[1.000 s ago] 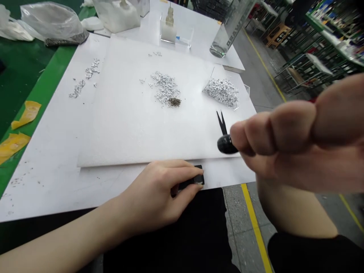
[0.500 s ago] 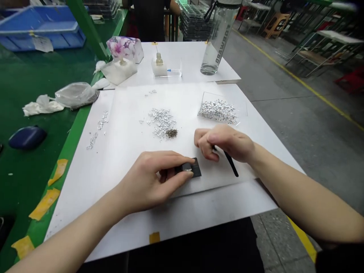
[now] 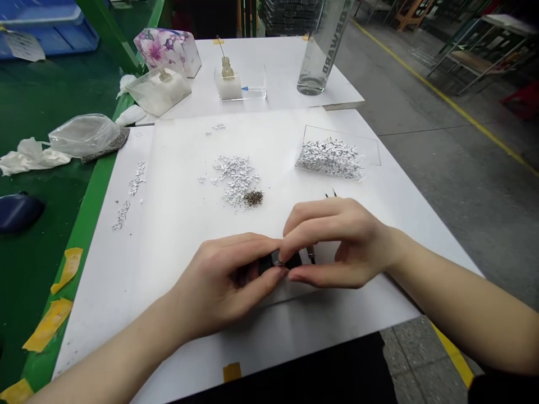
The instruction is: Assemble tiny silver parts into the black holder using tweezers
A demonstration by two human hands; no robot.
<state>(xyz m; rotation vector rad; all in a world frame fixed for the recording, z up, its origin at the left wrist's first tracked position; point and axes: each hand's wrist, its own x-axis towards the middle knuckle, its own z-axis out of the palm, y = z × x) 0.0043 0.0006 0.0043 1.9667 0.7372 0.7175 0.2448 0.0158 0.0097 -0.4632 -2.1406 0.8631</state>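
Observation:
My left hand (image 3: 231, 275) is closed around a small dark block (image 3: 269, 261) with a light, shiny bit at its end. My right hand (image 3: 341, 241) has come against the block's right side, its thumb and fingertips pinched there and touching my left fingertips. Two thin dark tips, like those of tweezers (image 3: 330, 194), show beyond my right knuckles. A slim dark piece (image 3: 311, 254) shows beneath that hand; whether it belongs to the tweezers I cannot tell. Ahead lie a pile of small white-silver parts (image 3: 238, 177) and a heap of tiny brown metal pieces (image 3: 254, 198).
A clear tray (image 3: 330, 157) of small parts lies at right. Further back stand a bottle with a needle (image 3: 227, 68), a water bottle (image 3: 322, 50) and a flowered tissue box (image 3: 168, 50). More small parts (image 3: 137, 179) lie along the left.
My right hand has moved left and down from beside the block onto it, its fist opened into a pinch. The dark tweezers no longer stick out below it. The view has shifted slightly.

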